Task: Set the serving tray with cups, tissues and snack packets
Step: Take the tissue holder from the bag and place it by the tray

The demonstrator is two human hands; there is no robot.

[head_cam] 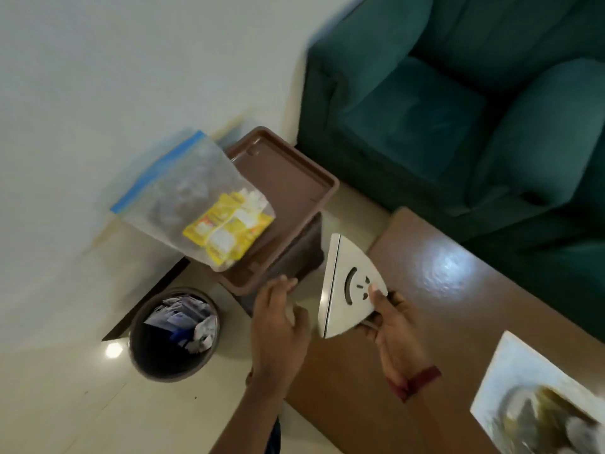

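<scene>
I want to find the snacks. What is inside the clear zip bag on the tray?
Inside the clear zip bag on the brown tray, yellow packets and something white show. The blurred upper part hides any more.

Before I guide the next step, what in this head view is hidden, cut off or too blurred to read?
- Packets in the zip bag: print blurred, count unclear.
- Tray: left part covered by the bag.
- Napkin holder in the right hand: whether it holds tissues can't be told.
- Cups: none seen.
- Picture on the table: blurred, cut by the frame edge.
- Left hand: tray contact unclear.
</scene>
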